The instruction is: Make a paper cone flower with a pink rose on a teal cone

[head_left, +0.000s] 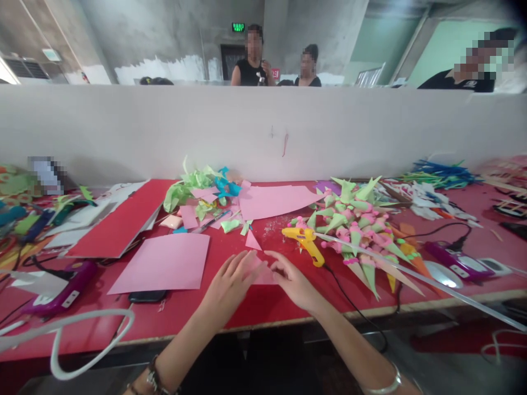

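A small piece of pink paper (267, 277) is between my two hands, low over the red tabletop. My left hand (233, 280) has its fingers laid over this paper and its thumb against it, partly hiding it. From the other side my right hand (297, 282) reaches in, fingers curved and apart, the thumb by the paper's right edge. Just beyond my fingertips lies a pink paper triangle (252, 240). A yellow hot glue gun (304, 241) rests to the right of it, a clear glue stick running from its back end.
A pink sheet (164, 262) lies left, partly over a dark phone (147, 297). Green and pink paper cones (358, 225) are heaped right. Paper scraps (189, 189) lie behind. Purple power strips (459, 263) stand on both sides. A white partition (206, 131) closes the back; people are beyond.
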A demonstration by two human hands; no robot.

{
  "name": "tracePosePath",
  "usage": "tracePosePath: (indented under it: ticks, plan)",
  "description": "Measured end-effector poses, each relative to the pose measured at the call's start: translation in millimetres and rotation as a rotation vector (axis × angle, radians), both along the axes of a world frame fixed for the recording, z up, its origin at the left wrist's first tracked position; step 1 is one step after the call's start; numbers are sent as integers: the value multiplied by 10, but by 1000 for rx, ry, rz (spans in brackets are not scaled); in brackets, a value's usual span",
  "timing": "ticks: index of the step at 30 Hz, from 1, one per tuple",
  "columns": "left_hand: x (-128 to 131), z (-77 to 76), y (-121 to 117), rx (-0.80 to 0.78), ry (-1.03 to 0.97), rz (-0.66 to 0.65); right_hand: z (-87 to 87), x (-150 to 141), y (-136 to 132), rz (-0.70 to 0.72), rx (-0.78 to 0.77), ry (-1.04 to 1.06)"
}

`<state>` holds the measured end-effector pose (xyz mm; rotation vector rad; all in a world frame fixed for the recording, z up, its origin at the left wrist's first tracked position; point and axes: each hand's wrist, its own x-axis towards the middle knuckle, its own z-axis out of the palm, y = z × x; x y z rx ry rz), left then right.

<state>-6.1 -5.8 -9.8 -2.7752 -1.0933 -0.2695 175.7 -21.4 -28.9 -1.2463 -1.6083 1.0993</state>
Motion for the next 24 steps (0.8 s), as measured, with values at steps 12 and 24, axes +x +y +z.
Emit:
tracePosePath:
  ticks: [12,24]
  plan:
    - [-47,382,17,-300,-73,74,451,-39,-94,73,336,-198]
    - [39,162,25,-1,-178,123,315,-283,-10,11,239,-119]
